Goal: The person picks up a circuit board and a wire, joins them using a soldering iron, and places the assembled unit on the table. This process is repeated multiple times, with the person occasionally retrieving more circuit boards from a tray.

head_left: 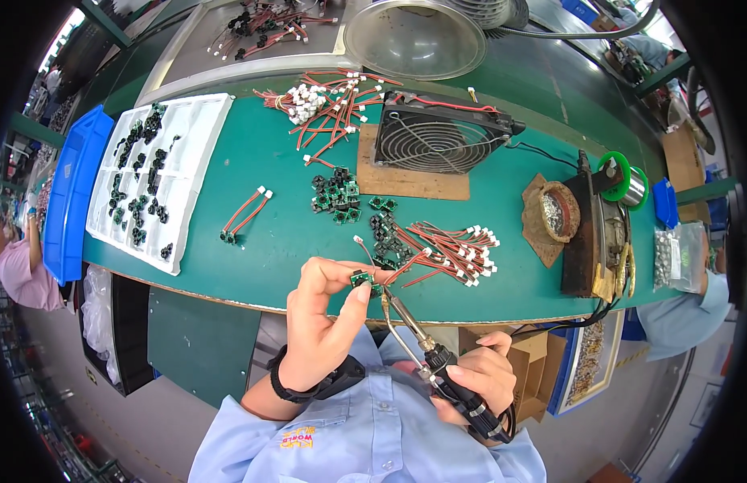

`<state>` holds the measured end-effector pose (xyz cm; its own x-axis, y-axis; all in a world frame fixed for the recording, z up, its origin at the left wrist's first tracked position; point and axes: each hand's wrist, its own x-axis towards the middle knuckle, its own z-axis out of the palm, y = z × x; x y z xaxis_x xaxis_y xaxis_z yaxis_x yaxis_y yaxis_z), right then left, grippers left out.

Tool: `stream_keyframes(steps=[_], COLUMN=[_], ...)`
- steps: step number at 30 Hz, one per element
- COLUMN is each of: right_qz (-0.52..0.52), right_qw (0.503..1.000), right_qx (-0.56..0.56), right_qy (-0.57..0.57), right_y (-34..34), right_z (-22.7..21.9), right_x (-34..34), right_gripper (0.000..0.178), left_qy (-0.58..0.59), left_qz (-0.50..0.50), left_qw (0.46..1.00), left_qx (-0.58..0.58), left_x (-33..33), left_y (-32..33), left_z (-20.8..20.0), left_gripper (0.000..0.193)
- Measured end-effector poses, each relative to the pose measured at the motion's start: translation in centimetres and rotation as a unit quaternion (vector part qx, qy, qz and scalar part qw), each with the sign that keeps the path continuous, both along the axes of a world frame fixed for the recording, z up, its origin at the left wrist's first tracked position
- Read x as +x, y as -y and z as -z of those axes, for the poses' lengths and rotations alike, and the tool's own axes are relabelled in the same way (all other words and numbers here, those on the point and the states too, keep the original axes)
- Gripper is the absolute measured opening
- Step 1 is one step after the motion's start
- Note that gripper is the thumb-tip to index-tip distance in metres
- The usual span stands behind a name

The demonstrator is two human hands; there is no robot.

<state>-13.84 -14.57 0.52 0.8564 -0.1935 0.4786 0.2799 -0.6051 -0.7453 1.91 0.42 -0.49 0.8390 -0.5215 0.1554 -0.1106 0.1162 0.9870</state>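
Between the thumb and fingers of my left hand (325,310) is a small green circuit board (360,279) with black parts and a red-and-black wire near it. My right hand (482,378) grips the black handle of a soldering iron (450,378), which has a thin metal tube alongside its shaft. The iron's tip meets the board's edge or lies very close to it; exact contact is hard to tell. Just beyond my hands lie a bunch of red-and-black wires with white connectors (462,253) and a heap of small boards (385,229).
A black fan (442,137) stands on a wooden board (369,173). To the left are a white tray (200,133) of parts and a blue bin (76,193). At right sit a round dish (568,211) and a green solder spool (631,181). People work at both sides.
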Motion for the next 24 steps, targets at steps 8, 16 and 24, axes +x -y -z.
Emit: stream_keyframes(steps=[8, 16, 24], right_qz=[-0.002, -0.003, -0.005], right_qw=[1.0, 1.0, 1.0], right_qx=[0.007, -0.002, -0.018], right_qy=[-0.004, -0.002, -0.005], right_y=[0.05, 0.0, -0.18], right_z=[-0.1, -0.1, -0.21], right_x=[0.02, -0.05, -0.21], right_gripper=[0.046, 0.045, 0.045], left_qy=[0.032, 0.028, 0.011], left_qz=[-0.011, -0.014, -0.022], left_qw=[0.999, 0.999, 1.0], left_qx=[0.014, 0.013, -0.003], left_x=[-0.05, -0.15, -0.27], left_y=[0.0, 0.03, 0.05], left_z=[-0.11, -0.47, -0.41], left_gripper=[0.011, 0.011, 0.009])
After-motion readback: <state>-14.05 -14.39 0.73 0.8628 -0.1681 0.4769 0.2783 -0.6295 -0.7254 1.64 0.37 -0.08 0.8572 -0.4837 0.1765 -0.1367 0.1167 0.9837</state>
